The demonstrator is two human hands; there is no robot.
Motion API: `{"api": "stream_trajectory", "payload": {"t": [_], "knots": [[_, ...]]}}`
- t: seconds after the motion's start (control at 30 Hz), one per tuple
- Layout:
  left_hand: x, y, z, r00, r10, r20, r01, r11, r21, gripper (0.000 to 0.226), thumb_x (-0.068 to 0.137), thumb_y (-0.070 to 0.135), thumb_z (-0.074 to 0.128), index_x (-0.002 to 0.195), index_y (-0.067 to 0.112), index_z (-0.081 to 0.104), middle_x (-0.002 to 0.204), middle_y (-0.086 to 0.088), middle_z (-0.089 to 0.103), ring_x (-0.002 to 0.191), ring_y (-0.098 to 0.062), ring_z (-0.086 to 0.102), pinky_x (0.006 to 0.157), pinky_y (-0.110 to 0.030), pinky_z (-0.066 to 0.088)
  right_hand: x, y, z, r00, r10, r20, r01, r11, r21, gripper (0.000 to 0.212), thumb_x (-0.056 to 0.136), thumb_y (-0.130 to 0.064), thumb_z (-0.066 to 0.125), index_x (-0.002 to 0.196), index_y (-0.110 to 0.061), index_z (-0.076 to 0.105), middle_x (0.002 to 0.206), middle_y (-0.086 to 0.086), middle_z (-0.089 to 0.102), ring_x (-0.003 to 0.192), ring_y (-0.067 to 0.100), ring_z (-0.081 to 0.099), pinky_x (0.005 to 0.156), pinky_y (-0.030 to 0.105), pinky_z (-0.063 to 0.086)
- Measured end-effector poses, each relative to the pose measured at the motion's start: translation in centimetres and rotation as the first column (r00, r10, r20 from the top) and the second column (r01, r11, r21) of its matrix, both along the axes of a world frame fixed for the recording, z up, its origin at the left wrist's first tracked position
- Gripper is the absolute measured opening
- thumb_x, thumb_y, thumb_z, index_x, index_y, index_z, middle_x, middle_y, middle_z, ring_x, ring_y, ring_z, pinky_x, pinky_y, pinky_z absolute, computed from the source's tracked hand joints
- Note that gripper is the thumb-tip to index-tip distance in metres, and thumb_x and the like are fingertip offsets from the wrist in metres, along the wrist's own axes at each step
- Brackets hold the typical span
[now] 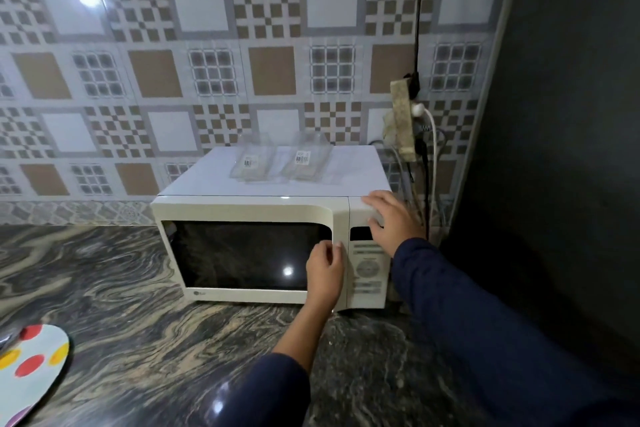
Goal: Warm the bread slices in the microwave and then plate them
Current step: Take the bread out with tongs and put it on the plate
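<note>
A cream microwave [249,211] stands on the marbled counter against the tiled wall, its dark-windowed door closed. My left hand [325,267] curls its fingers around the right edge of the door. My right hand [391,220] lies flat, fingers spread, on the top right corner above the control panel [367,274]. A white plate with coloured dots [31,367] sits at the counter's front left. No bread slices are in sight; the dark window hides the inside.
Two clear plastic containers [254,163] [304,163] with barcode labels rest on the microwave's top. A power strip with plugs and cables [403,121] hangs on the wall right of it. A dark wall [554,149] closes the right side. The marbled counter [138,322] stretches left.
</note>
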State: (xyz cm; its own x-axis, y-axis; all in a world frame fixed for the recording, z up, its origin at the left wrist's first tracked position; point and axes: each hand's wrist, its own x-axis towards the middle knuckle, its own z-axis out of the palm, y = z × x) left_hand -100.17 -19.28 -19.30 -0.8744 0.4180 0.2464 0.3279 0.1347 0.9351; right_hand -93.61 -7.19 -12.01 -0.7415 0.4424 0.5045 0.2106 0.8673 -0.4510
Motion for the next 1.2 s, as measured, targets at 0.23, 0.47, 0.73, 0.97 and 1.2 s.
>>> {"api": "stream_trajectory", "payload": {"t": [0.23, 0.47, 0.73, 0.97, 1.2], "knots": [[0.0, -0.2, 0.5, 0.999, 0.005, 0.051, 0.0, 0.996, -0.087, 0.029, 0.098, 0.031, 0.04, 0.073, 0.017, 0.046, 0.07, 0.0, 0.05, 0.067, -0.017, 0.047, 0.067, -0.047, 0.047, -0.2, 0.3, 0.0, 0.995, 0.022, -0.094, -0.035, 0.989, -0.142, 0.04, 0.083, 0.009, 0.057, 0.121, -0.002, 0.06, 0.134, 0.011, 0.055, 0.13, 0.021, 0.045, 0.106, 0.01, 0.019], [0.7, 0.2, 1.2, 0.998, 0.061, 0.017, -0.058, 0.988, -0.146, 0.029, 0.1, 0.028, 0.035, 0.077, 0.012, 0.043, 0.073, -0.005, 0.05, 0.071, -0.021, 0.046, 0.068, -0.036, 0.038, -0.6, 0.8, -0.3, 0.995, 0.066, -0.076, -0.076, 0.989, -0.127, 0.041, 0.083, 0.011, 0.057, 0.123, 0.001, 0.057, 0.137, 0.014, 0.052, 0.133, 0.022, 0.043, 0.108, 0.014, 0.02], [0.0, 0.3, 0.7, 0.998, 0.029, 0.048, -0.02, 0.984, -0.178, 0.025, 0.099, 0.027, 0.037, 0.083, 0.01, 0.046, 0.082, -0.009, 0.054, 0.074, -0.02, 0.048, 0.069, -0.036, 0.041, -0.3, 0.9, 0.0, 0.997, 0.073, -0.004, -0.073, 0.993, -0.093, 0.044, 0.088, 0.006, 0.052, 0.131, -0.005, 0.051, 0.144, 0.008, 0.045, 0.138, 0.016, 0.034, 0.108, 0.011, 0.016], [2.6, -4.2, -0.9, 0.999, -0.05, 0.005, 0.05, 0.995, -0.084, 0.028, 0.099, 0.025, 0.038, 0.075, 0.013, 0.039, 0.068, -0.001, 0.041, 0.061, -0.007, 0.037, 0.06, -0.024, 0.033, -0.7, 0.8, 0.0, 0.998, 0.052, 0.024, -0.05, 0.993, -0.104, 0.044, 0.089, 0.007, 0.05, 0.131, -0.003, 0.05, 0.144, 0.01, 0.043, 0.138, 0.018, 0.033, 0.103, 0.006, 0.011], [4.3, -9.3, -1.2, 0.989, -0.149, -0.019, 0.148, 0.988, -0.033, 0.028, 0.098, 0.028, 0.042, 0.07, 0.026, 0.042, 0.064, 0.01, 0.042, 0.06, 0.001, 0.039, 0.06, -0.024, 0.035, 0.9, -2.1, 2.1, 1.0, -0.013, -0.023, 0.003, 0.919, -0.394, 0.043, 0.084, 0.008, 0.056, 0.126, -0.001, 0.056, 0.141, 0.012, 0.048, 0.134, 0.021, 0.039, 0.107, 0.017, 0.023]]}}
